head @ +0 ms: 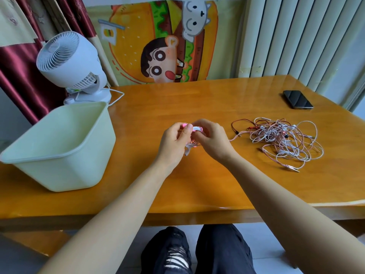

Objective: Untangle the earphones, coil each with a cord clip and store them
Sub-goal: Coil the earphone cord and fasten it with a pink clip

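- Now your left hand (173, 143) and right hand (212, 139) pinch a coiled white earphone (197, 129) between them.
- Tangled earphones (284, 139) lie near, right of your right hand; pale bin (65, 175) sits left.

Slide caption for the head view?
The left hand and right hand hold a coiled earphone; tangled pile right, bin left.

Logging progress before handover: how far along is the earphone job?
Done: nothing stored that I can see; the visible inside of the bin holds no coil. In hand: left hand and right hand grip one white coil with a pink clip. Left: the tangled pile beside them needs separating, coiling, storing.
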Available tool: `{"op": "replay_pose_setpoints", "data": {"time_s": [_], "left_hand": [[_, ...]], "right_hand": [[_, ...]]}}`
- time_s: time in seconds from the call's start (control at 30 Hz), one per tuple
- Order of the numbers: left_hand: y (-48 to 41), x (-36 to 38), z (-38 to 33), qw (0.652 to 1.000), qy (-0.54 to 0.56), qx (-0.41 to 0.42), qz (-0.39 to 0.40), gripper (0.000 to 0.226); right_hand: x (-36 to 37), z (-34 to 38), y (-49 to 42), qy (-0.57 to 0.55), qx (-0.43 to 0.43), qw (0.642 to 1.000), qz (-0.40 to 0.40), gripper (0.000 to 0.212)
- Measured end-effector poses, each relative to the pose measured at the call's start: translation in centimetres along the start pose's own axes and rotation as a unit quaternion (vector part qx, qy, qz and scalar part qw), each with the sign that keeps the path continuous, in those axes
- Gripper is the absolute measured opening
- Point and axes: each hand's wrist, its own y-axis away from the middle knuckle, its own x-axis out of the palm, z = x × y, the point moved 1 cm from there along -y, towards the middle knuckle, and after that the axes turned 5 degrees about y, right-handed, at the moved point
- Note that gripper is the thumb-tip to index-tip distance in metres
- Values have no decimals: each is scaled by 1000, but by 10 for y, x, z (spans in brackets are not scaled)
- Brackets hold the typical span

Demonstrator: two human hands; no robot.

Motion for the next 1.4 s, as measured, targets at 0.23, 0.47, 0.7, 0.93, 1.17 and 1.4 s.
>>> {"op": "replay_pose_setpoints", "data": {"time_s": [0.23,0.47,0.7,0.93,1.17,1.4], "left_hand": [[5,-8,2,999,40,-4,-24,31],[2,-17,11,999,37,-24,-31,26],[2,-19,16,998,19,-51,16,20],[4,-20,11,992,50,-89,73,22],[6,-26,14,994,12,-76,77,27],[12,-27,24,996,17,-69,52,17]], "right_hand": [[-5,-8,6,-204,81,970,107,19],[-14,-16,4,-391,126,901,140,23],[-12,-14,1,-336,99,936,47,17],[-12,0,4,-329,-4,940,92,12],[-11,1,3,-293,-28,944,152,10],[-4,5,4,-207,-5,963,175,15]]}}
